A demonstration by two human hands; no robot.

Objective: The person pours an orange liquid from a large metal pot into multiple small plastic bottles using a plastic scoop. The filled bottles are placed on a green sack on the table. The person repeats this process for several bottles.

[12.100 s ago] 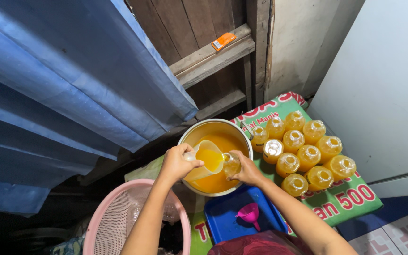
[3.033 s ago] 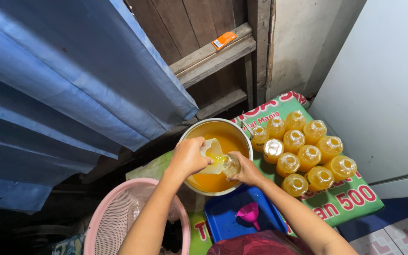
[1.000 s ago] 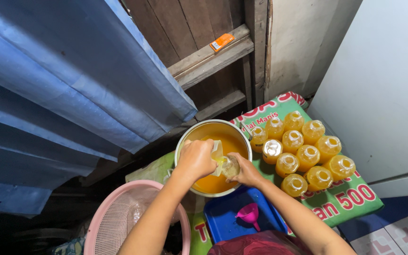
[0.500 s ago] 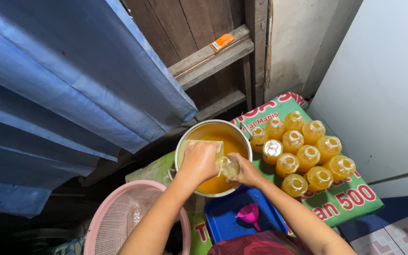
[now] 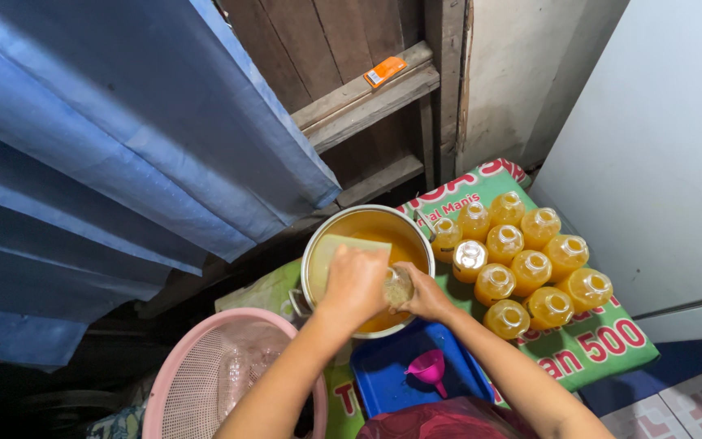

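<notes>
A steel pot (image 5: 312,254) full of orange liquid sits below me on a printed mat. My left hand (image 5: 354,283) grips a pale plastic jug (image 5: 328,254), tipped low over the pot. My right hand (image 5: 424,294) holds a small clear bottle (image 5: 400,285) at the jug's spout, above the liquid. To the right stand several filled orange bottles (image 5: 530,268), uncapped, in a close cluster.
A pink mesh basket (image 5: 182,367) with empty clear bottles stands at lower left. A blue tray (image 5: 383,382) with a pink funnel (image 5: 428,370) lies in front of the pot. A blue curtain (image 5: 115,146) hangs at left, wooden boards behind, a white wall at right.
My left hand has tipped the jug further forward and lower over the pot. The right hand has kept the small bottle at the spout throughout.
</notes>
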